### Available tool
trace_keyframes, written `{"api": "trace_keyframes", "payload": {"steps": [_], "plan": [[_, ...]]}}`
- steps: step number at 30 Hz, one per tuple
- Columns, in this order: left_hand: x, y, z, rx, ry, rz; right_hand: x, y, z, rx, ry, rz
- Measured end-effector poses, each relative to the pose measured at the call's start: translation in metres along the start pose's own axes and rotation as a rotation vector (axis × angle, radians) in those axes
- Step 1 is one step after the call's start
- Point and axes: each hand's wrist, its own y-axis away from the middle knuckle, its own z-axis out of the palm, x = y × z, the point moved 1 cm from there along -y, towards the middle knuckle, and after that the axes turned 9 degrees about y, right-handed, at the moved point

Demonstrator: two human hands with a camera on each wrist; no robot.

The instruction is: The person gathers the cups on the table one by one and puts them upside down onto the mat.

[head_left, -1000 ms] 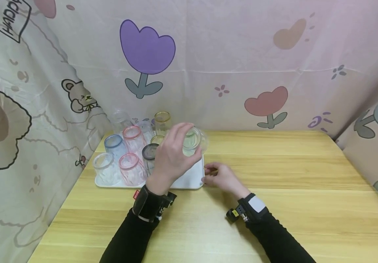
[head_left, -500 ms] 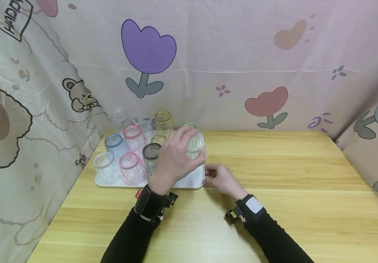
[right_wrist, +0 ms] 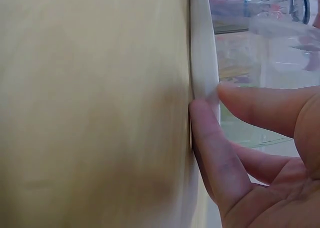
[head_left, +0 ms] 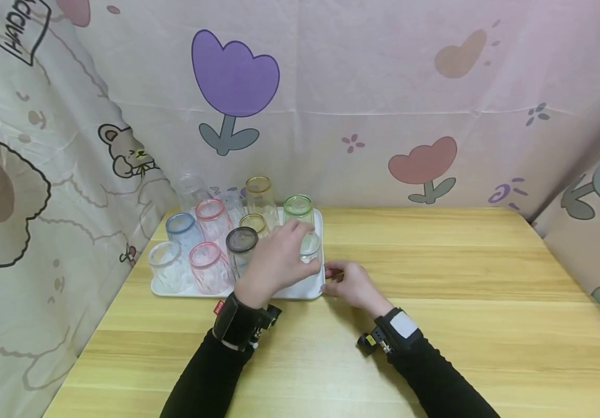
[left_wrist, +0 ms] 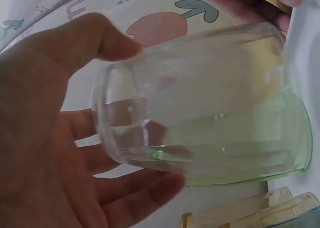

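Observation:
My left hand holds a clear glass by its base end, thumb on one side and fingers on the other. The glass is turned bottom up, its mouth toward the right part of the white tray. Just behind it stands a green glass, also seen through the clear one in the left wrist view. At the tray's right side, my right hand pinches the tray's raised rim between thumb and fingertips.
Several glasses cover the tray's left and middle: a black one, pink ones, a blue one, yellow ones and clear ones. The wooden table extends to the right; a patterned cloth hangs behind.
My left hand has lowered the clear glass toward the tray, in front of the green glass, which now shows more fully. The right hand stays at the tray's edge.

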Motion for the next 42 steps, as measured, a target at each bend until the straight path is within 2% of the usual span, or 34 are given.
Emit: {"api": "trace_keyframes", "payload": {"steps": [6, 11, 22, 29, 38, 42], "plan": [[-0.005, 0.000, 0.005, -0.097, -0.007, -0.053, -0.002, 0.000, 0.001, 0.005, 0.009, 0.008], [-0.009, 0.000, 0.009, -0.148, -0.014, -0.079, -0.003, 0.000, 0.002, 0.002, 0.005, 0.017], [-0.017, 0.001, 0.013, -0.191, -0.006, -0.106, -0.002, 0.000, 0.004, -0.006, -0.006, 0.006], [-0.016, 0.002, 0.013, -0.209, -0.011, -0.107, -0.002, 0.001, 0.002, -0.005, 0.001, 0.005], [-0.011, -0.002, 0.015, -0.219, -0.014, -0.118, 0.000, 0.004, -0.003, 0.008, -0.031, 0.037], [-0.011, -0.002, 0.017, -0.219, -0.019, -0.130, -0.001, 0.006, -0.003, -0.006, -0.087, 0.061]]}}
